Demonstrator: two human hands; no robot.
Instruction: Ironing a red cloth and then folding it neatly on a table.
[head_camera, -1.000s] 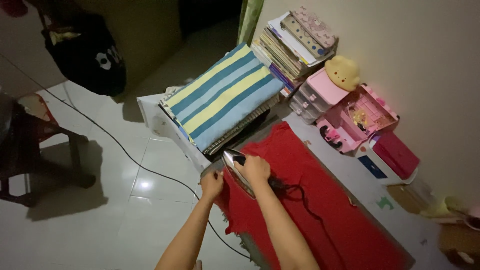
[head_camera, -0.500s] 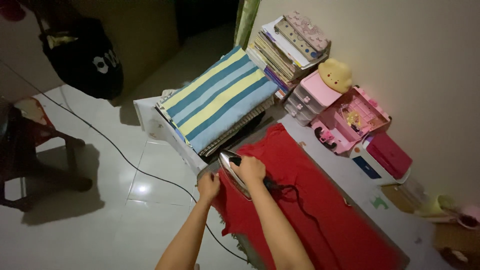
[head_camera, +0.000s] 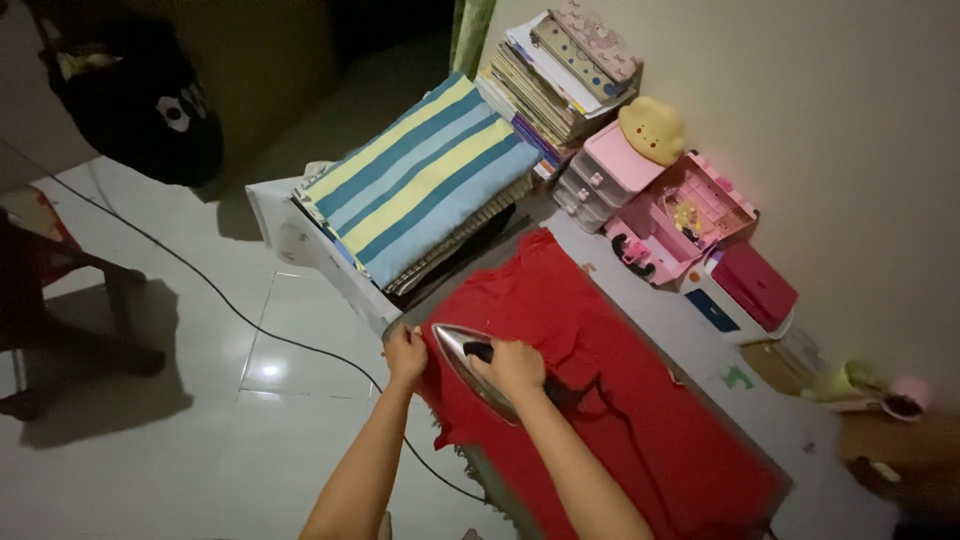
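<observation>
1. The iron (head_camera: 478, 368) is resting soleplate-down on the red garment (head_camera: 600, 400), near the garment's left edge. Compared with a second ago, it is sitting slightly further toward that near-left edge; the shift is small.
2. The right hand (head_camera: 515, 365) is gripping the iron's dark handle, with the fingers closed around it. This grip is unchanged across the earlier views.
3. The left hand (head_camera: 405, 355) is pinching the garment's edge just beside the iron's tip, fingers closed on the cloth. It is remaining at the same edge as before, so the cloth is being kept taut while the iron is travelling.
4. The red garment is lying spread over the worktop (head_camera: 700, 350), covering most of its near half. The pressing appears to be working along the left border; this is a judgement from the small displacement only.
5. A dark cord (head_camera: 200, 280) is trailing across the tiled floor (head_camera: 200, 440).
6. Beyond the garment, a striped folded cloth (head_camera: 420, 190) is lying on a stack, a pile of books (head_camera: 560, 70) is standing against the wall, and pink toy boxes (head_camera: 680, 210) are sitting beside it.
</observation>
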